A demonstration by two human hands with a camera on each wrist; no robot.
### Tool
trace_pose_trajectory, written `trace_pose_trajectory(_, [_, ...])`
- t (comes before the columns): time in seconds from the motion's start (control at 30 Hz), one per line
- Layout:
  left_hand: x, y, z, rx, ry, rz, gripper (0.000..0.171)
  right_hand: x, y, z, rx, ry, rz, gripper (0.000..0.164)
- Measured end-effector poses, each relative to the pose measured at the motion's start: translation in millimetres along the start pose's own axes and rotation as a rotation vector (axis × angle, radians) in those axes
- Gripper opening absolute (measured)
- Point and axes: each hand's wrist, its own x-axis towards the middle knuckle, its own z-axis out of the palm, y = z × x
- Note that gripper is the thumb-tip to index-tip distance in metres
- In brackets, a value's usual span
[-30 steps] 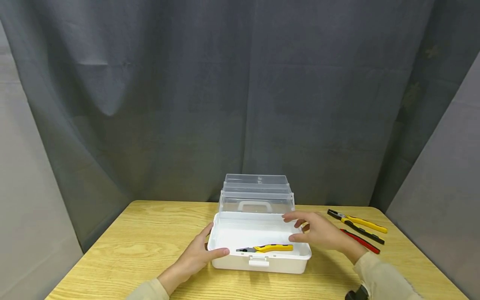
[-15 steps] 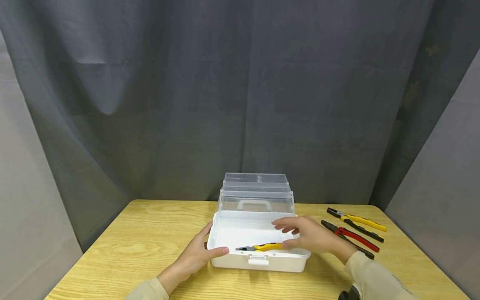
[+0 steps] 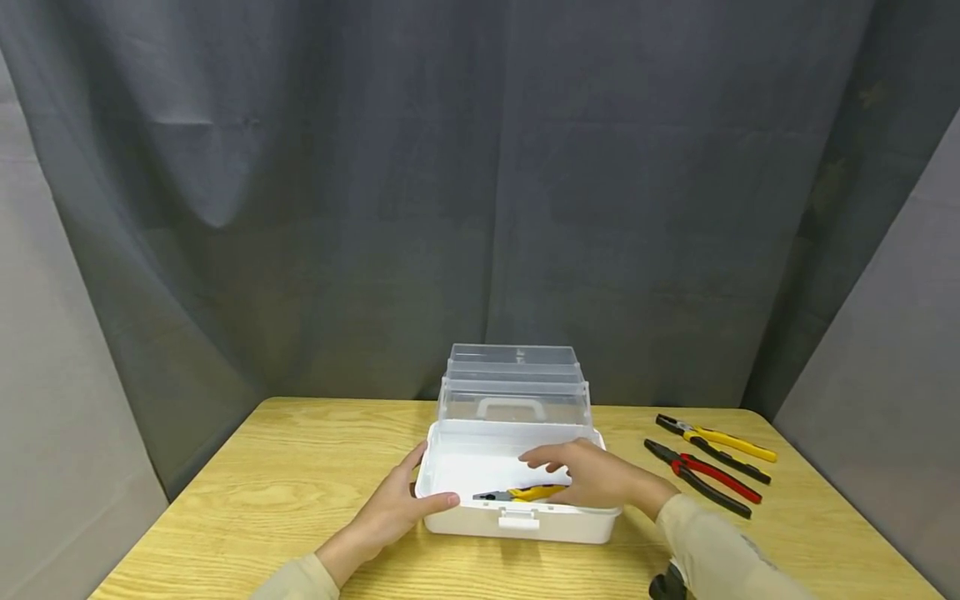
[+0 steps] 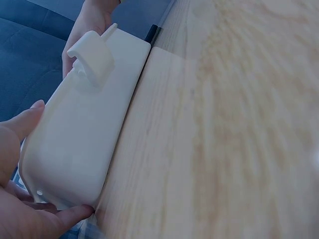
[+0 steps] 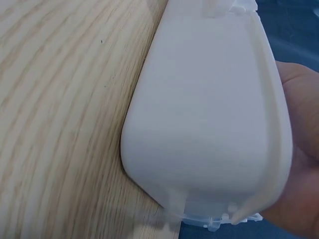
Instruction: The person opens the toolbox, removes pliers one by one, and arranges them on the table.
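Observation:
A white toolbox (image 3: 450, 523) with its clear lid (image 3: 513, 367) raised sits on the table. My left hand (image 3: 393, 500) grips its left end, thumb over the front rim and fingers along the side; in the left wrist view those fingers (image 4: 75, 215) wrap the corner. Inside the box, near the front wall, lie yellow-and-black long-nose pliers (image 3: 525, 493), their handle end hidden by my right hand (image 3: 592, 475). That hand reaches in over the right rim with fingers spread and loosely bent, thumb low beside the pliers' handle. In the right wrist view the box wall hides most of it.
To the right on the wooden table (image 3: 300, 467) lie red-and-black pliers (image 3: 705, 477) and, behind them, another yellow-and-black pair (image 3: 716, 446). A grey curtain (image 3: 375, 208) hangs behind the table, with pale panels on both sides.
My right hand has moved left and deeper into the box, covering the pliers' handle end. The red-and-black pliers have come out from behind the right hand. The left hand stays put.

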Motion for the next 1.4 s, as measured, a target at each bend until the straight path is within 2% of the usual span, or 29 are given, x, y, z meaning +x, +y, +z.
trace_pose_trajectory(0.2, [0.2,-0.9,-1.2,0.000,0.001,0.003,0.105,7.1,-1.7,2.4,-0.016,-0.056,0.037,0.059])
trace_pose_trajectory(0.47, [0.7,0.5,-0.3,-0.011,-0.010,-0.001,0.106,11.0,-3.0,5.8,-0.087,-0.159,0.093,0.043])
trace_pose_trajectory(0.63, [0.1,2.1,-0.2,-0.018,-0.016,-0.003,0.106,12.8,2.3,9.6,-0.090,-0.140,0.093,0.042])
trace_pose_trajectory(1.13, [-1.4,2.3,-0.9,-0.006,-0.007,0.003,0.105,13.2,1.4,6.8,-0.064,-0.092,0.014,0.034])
trace_pose_trajectory(1.23, [-1.5,1.8,-0.8,0.003,-0.002,-0.002,0.106,12.9,0.6,6.4,-0.054,-0.082,0.033,0.029])
trace_pose_trajectory(1.4, [-1.1,1.4,-0.7,0.015,0.007,-0.008,0.108,11.3,-0.5,4.8,-0.025,-0.050,0.101,0.035])
